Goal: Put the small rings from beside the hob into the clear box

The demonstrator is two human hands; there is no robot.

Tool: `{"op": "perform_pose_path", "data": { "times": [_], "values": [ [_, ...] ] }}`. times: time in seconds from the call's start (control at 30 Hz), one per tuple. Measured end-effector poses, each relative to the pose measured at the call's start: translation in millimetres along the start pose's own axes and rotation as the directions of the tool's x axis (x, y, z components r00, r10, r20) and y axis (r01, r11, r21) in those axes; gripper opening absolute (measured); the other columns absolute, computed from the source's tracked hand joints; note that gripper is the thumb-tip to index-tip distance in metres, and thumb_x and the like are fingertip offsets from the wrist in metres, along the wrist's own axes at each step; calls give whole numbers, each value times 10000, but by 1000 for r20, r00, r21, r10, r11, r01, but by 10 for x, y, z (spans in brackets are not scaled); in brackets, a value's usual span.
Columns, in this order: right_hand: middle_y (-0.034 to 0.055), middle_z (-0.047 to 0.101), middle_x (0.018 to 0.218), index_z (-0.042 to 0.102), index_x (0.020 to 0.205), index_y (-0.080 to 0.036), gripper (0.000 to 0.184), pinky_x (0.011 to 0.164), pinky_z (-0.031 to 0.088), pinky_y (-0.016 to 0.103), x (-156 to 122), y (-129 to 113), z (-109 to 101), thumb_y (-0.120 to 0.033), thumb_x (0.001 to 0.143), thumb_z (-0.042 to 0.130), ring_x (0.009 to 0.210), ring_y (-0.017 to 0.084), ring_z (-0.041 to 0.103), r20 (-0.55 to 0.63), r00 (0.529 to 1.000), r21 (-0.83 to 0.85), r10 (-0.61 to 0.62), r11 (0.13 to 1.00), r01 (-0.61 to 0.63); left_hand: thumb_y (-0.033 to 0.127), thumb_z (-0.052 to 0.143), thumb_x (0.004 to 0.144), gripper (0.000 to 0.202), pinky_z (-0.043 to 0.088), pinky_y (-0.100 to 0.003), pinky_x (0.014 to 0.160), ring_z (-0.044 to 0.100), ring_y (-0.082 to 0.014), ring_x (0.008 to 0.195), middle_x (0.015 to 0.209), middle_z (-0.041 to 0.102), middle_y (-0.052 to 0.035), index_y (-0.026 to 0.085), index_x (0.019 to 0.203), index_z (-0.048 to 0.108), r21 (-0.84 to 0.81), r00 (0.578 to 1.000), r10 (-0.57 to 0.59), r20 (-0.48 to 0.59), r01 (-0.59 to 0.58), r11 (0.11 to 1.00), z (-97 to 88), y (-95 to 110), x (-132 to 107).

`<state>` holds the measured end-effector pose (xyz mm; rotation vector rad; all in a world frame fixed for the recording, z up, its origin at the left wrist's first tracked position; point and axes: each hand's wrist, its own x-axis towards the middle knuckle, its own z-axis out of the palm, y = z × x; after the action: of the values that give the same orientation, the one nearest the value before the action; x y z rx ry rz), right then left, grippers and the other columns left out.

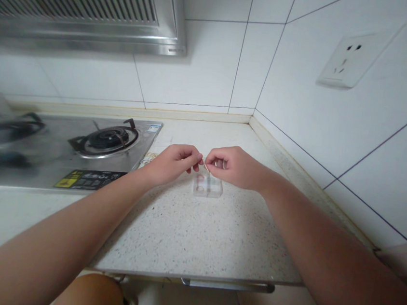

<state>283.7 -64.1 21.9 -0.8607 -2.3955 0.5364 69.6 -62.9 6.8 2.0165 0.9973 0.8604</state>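
My left hand and my right hand meet almost fingertip to fingertip above the countertop. A short, thin, tan stick-like piece is pinched in the fingers of my right hand. Thumb and forefinger of my left hand are pressed together close to its end; whatever they hold is too small to make out. Just below the hands lies a small clear plastic box with reddish, ring-like shapes showing in it. My right fingers partly cover its far side.
To the left is a steel gas stove with a black burner. A patterned item lies by its right edge, partly behind my left hand. The range hood overhangs the stove. A drawer handle runs below the countertop.
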Motion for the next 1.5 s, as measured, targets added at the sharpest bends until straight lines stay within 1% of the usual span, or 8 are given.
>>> {"op": "perform_pose_path", "data": {
  "times": [0.47,0.83,1.5],
  "values": [
    [-14,608,680,662,818,-163,173,580,329,252,-4,-11,-7,-305,868,576,591,81,479,-2,1000,-6,7,1000,-7,349,507,937,285,440,-226,597,565,-99,638,745,663,-27,139,803,644,7,1000,7,5,-7,1000,7,-6,6],
    [-17,606,672,665,820,-165,173,573,327,251,-5,-6,-2,-304,870,575,581,79,468,-2,1000,-5,7,1000,-7,356,508,938,289,425,-217,570,564,-100,641,754,667,-30,139,804,644,12,1000,-3,13,3,1000,7,2,-6],
    [-19,596,668,666,837,-169,201,562,305,258,-4,6,15,-340,876,567,566,79,449,10,1000,16,18,1000,-18,355,504,940,291,428,-222,574,562,-97,632,748,665,-26,142,801,645,16,1000,-8,10,8,1000,3,-5,-4]
  ]
}}
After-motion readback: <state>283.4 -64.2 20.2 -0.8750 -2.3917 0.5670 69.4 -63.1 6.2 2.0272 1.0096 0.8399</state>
